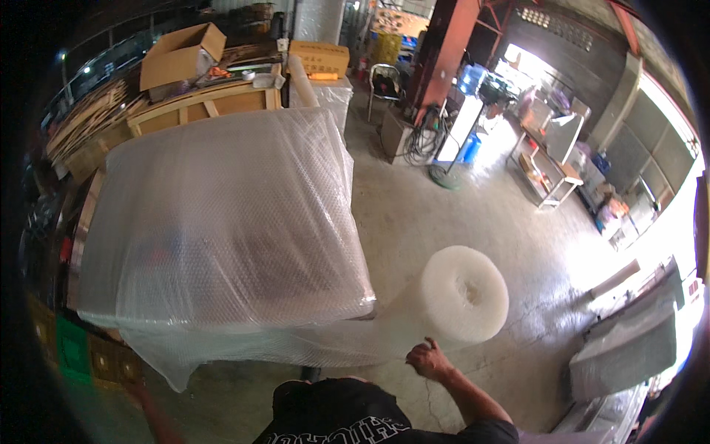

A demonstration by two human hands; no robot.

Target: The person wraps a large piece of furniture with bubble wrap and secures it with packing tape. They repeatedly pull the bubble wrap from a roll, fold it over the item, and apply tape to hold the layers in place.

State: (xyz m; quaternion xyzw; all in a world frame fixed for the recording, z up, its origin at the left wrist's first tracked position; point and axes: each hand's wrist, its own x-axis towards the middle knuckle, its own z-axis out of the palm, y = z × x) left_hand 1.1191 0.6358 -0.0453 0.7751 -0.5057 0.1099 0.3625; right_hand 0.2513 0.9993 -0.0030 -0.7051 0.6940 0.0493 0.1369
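A large box-shaped load [229, 214] stands in front of me, wrapped in clear bubble wrap. To its right is a thick roll of bubble wrap [466, 292], standing on end with its hollow core showing on top. From the roll a loose sheet of bubble wrap [296, 344] runs left along the load's near side, and its lower corner hangs down. My right hand [430, 360] is at the sheet's lower edge just below the roll, its fingers closed on the film. Dark and blurred, my left hand [133, 388] is low at the left, beside the hanging corner; its fingers cannot be made out.
Behind the load are a wooden crate [207, 103], an open carton [181, 59] and stacked wood strips [89, 118]. A red column [447, 52], a chair [384, 83] and a metal workbench [547, 166] stand farther back. Wrapped goods [625, 351] are at the right, green crates [72, 348] at the left.
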